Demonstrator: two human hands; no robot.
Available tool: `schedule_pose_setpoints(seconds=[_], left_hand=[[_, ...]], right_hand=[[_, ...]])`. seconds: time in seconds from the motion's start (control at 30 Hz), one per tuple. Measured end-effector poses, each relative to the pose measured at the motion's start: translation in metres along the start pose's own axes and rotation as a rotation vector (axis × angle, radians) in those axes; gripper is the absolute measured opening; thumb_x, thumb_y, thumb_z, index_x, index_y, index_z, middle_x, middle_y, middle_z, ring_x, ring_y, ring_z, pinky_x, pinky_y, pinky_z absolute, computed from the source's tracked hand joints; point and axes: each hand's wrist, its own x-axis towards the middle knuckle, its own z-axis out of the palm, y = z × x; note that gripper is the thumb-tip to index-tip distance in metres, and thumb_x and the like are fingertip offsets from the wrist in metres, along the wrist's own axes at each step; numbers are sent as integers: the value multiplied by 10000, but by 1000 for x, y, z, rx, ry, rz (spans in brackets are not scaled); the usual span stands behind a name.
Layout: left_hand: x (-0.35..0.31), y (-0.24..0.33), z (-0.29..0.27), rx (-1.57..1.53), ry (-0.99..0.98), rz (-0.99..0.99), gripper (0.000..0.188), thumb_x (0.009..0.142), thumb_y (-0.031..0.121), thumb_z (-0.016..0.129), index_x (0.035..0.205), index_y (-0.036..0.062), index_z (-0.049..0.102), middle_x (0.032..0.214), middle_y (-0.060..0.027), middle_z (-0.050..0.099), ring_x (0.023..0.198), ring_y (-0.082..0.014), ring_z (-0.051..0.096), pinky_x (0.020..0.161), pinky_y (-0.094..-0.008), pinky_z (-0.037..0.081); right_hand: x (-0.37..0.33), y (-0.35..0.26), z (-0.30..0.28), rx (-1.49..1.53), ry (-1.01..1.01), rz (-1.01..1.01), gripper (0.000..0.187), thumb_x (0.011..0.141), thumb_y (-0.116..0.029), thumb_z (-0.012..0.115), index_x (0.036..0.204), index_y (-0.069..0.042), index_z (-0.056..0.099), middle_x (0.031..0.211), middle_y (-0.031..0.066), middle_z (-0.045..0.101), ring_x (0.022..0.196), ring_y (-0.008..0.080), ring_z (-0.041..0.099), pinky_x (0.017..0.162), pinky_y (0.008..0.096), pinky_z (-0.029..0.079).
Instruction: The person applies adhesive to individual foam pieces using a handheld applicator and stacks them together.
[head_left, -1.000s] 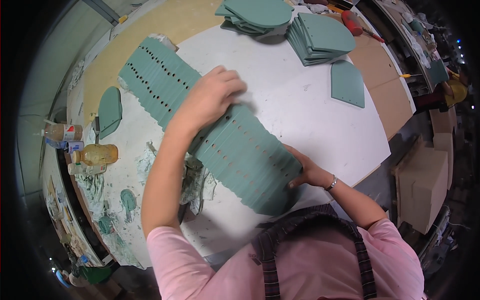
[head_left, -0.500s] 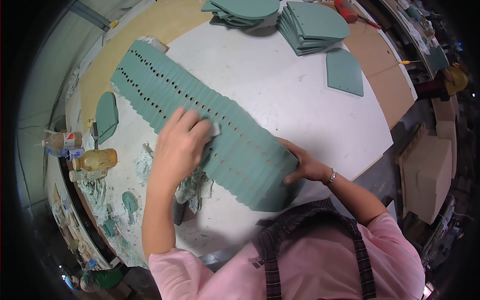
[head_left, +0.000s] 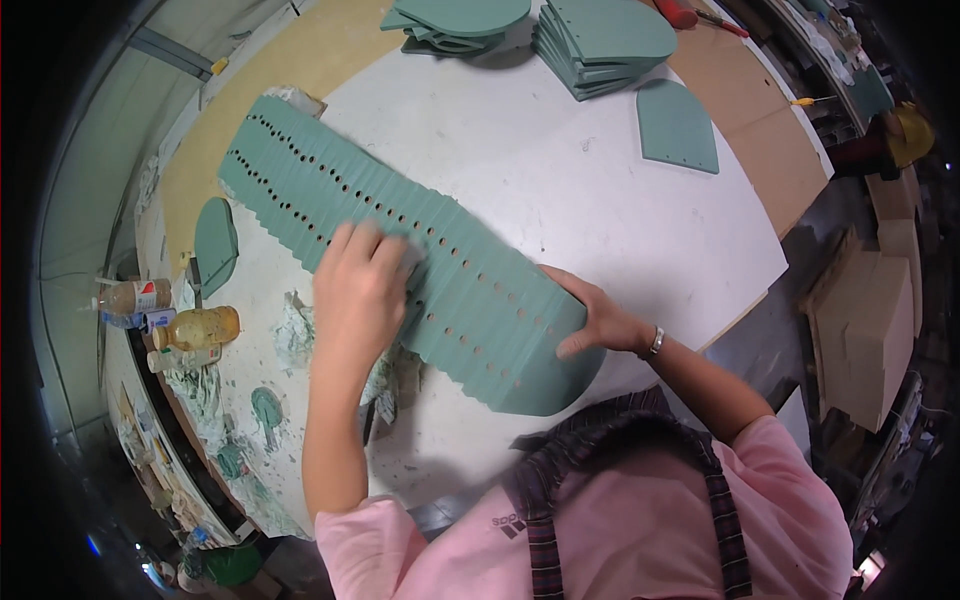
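Note:
A long row of green panels (head_left: pixel 455 290), packed edge to edge, slants across the white table from far left to near right. Two lines of small holes run along its upper face. Bent over the middle of the row, my left hand (head_left: pixel 362 285) pinches a small pale pad (head_left: pixel 413 256) against the panel edges. Most of that pad is hidden by the fingers, so its exact kind is unclear. At the near right end, my right hand (head_left: pixel 600 320) grips the row, thumb on the near side and fingers round the far corner.
Stacked green panels (head_left: pixel 605 45) stand at the back, with a single panel (head_left: pixel 678 128) lying nearby. Along the left edge are bottles (head_left: pixel 200 327), another panel (head_left: pixel 216 245) and paint-stained rags (head_left: pixel 293 335). A cardboard box (head_left: pixel 868 335) sits beyond the table's right side.
My left hand and the pale pad have shifted slightly against the panels. The right hand keeps its hold on the near end. The whole view has moved a little.

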Motion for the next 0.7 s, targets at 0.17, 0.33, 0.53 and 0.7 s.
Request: schedule_pose_setpoints(seconds=[0.17, 0.33, 0.53, 0.7], left_hand=[[24, -6, 13, -79, 71, -7, 216, 714, -8, 724, 917, 30, 662, 882, -103, 581, 883, -320, 571, 750, -422, 488], [-22, -25, -32, -159, -238, -143, 291, 687, -31, 730, 970, 21, 692, 902, -104, 607, 883, -320, 578, 762, -421, 491], [-5, 24, 2, -291, -157, 149, 278, 682, -6, 742, 956, 2, 699, 921, -118, 639, 858, -327, 571, 780, -412, 493], [50, 15, 35, -398, -80, 159, 205, 760, -23, 690, 963, 6, 691, 933, -115, 639, 877, -328, 558, 808, -404, 478]], right_hand=[[7, -2, 7, 85, -50, 17, 1085, 633, -127, 855, 1550, -11, 285, 1525, 148, 413, 1406, 240, 386, 1164, 355, 308], [-1, -3, 1, 63, 3, 0, 1081, 640, -135, 852, 1547, 4, 281, 1512, 150, 428, 1389, 233, 404, 1158, 357, 320], [-1, 5, -3, 32, 8, 9, 1087, 643, -158, 856, 1545, 15, 276, 1505, 155, 438, 1380, 226, 415, 1151, 353, 330], [8, -2, 7, 26, -28, 15, 1091, 646, -174, 862, 1545, 16, 275, 1510, 158, 436, 1381, 228, 417, 1148, 355, 333]])
